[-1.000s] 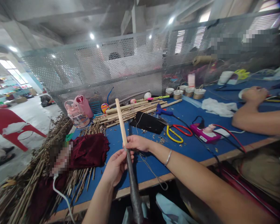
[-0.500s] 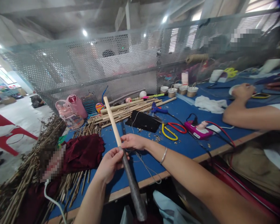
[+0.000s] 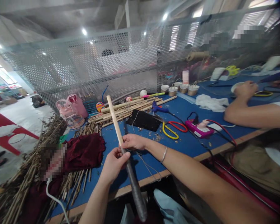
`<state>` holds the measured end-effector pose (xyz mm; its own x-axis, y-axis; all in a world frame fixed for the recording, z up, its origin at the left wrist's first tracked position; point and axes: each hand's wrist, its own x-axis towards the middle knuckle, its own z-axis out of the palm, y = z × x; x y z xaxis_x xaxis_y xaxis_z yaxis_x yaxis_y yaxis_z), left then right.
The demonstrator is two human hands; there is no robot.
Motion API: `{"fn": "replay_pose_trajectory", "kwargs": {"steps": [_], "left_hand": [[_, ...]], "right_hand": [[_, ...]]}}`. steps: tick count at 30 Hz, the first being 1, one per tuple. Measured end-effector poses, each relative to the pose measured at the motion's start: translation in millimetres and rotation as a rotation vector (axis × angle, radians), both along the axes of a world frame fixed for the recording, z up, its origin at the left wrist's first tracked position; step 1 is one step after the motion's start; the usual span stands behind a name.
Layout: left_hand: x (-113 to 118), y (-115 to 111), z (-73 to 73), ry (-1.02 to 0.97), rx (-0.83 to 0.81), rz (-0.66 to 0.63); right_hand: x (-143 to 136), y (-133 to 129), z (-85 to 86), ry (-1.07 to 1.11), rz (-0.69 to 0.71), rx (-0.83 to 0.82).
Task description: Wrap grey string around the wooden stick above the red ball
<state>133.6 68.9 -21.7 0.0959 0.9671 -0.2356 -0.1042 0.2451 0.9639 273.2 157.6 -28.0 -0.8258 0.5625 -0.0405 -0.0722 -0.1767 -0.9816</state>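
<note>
A long stick slants up from the table's front edge, its far part bare pale wood [image 3: 116,121] and its near part a dark grey, wrapped-looking length [image 3: 135,189]. My left hand [image 3: 115,165] is closed around the grey part just below where the two meet, thumb on top. Right at that junction, my right hand [image 3: 134,142] pinches the stick from the other side; its fingertips are partly hidden. From beneath my right hand a thin grey cord [image 3: 149,168] trails in a loop toward the table edge. Whether my fingers hold the cord is unclear.
Pale sticks [image 3: 140,107], a black sheet [image 3: 143,120], a blue glue gun [image 3: 160,108] and red-yellow scissors [image 3: 171,130] lie beyond my hands. Left are dark red cloth [image 3: 85,151] and twigs [image 3: 77,186]. A purple power strip [image 3: 199,129] and a co-worker's arm [image 3: 256,113] are right.
My left hand has shifted its hold on the stick, its thumb now lying farther across the grey part. The stick's far end has moved slightly right. My right hand stays nearly in place.
</note>
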Motion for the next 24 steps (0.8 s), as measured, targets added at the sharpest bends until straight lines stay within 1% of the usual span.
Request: {"fn": "replay_pose_trajectory", "kwargs": {"steps": [1, 3, 6, 8, 9, 11, 14, 16, 18, 20, 21, 22, 24], "left_hand": [[1, 0, -1.0, 0.015, 0.017, 0.013], [1, 0, -1.4, -0.009, 0.013, -0.011], [-4, 1, 1.7, -0.110, -0.081, -0.129], [-6, 1, 3.5, -0.161, -0.137, -0.187], [-6, 1, 3.4, -0.168, -0.148, -0.195], [-5, -1, 1.1, -0.129, -0.126, -0.159], [1, -2, -4.9, -0.001, -0.005, -0.010], [3, -3, -6.8, 0.045, 0.047, 0.025], [2, -3, -6.0, 0.021, 0.030, -0.037], [0, -3, -3.7, -0.051, -0.030, -0.123], [-2, -4, -2.7, -0.091, -0.061, -0.147], [-2, -4, -2.1, -0.123, -0.083, -0.154], [-3, -5, -2.3, -0.127, -0.087, -0.119]], "right_hand": [[0, 0, 0.4, -0.004, -0.003, 0.002], [2, 1, 0.9, -0.005, 0.012, -0.008], [3, 3, -0.3, 0.016, 0.063, -0.050], [3, 3, -2.5, 0.027, 0.062, -0.058], [2, 3, -3.6, 0.028, 0.048, -0.051], [0, 3, -5.7, 0.029, 0.017, -0.033], [0, 4, -7.5, 0.030, -0.004, -0.008], [2, 5, -8.0, 0.017, 0.004, -0.008], [4, 5, -8.4, 0.008, 0.025, -0.020], [5, 5, -9.3, 0.013, 0.051, -0.029], [4, 5, -9.9, 0.017, 0.052, -0.024], [3, 5, -10.6, 0.018, 0.044, -0.015], [1, 4, -11.9, 0.000, 0.011, 0.010]]}}
